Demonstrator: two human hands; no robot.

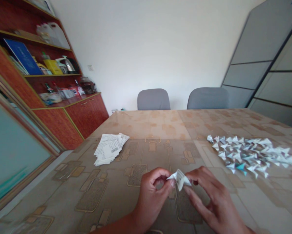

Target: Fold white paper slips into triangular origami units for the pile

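Note:
A small folded paper figure (pixel 179 179), white with printed marks, is held above the table in front of me. My left hand (pixel 153 192) pinches its left point between thumb and forefinger. At the figure's right end, my right hand (pixel 213 196) has its thumb and forefinger around the edge, the thumb lower. To the right, several rows of similar folded paper figures (pixel 252 154) stand on the table, mostly white with one teal piece (pixel 240 167). A loose stack of flat printed paper slips (pixel 110 149) lies to the left.
The table (pixel 151 123) wears a patterned brown cover. Two grey chairs (pixel 153 99) stand at its far side. On the left is a red-brown shelf cabinet (pixel 85 112) with bottles, a kettle and boxes; a grey cabinet (pixel 252 65) stands at the right.

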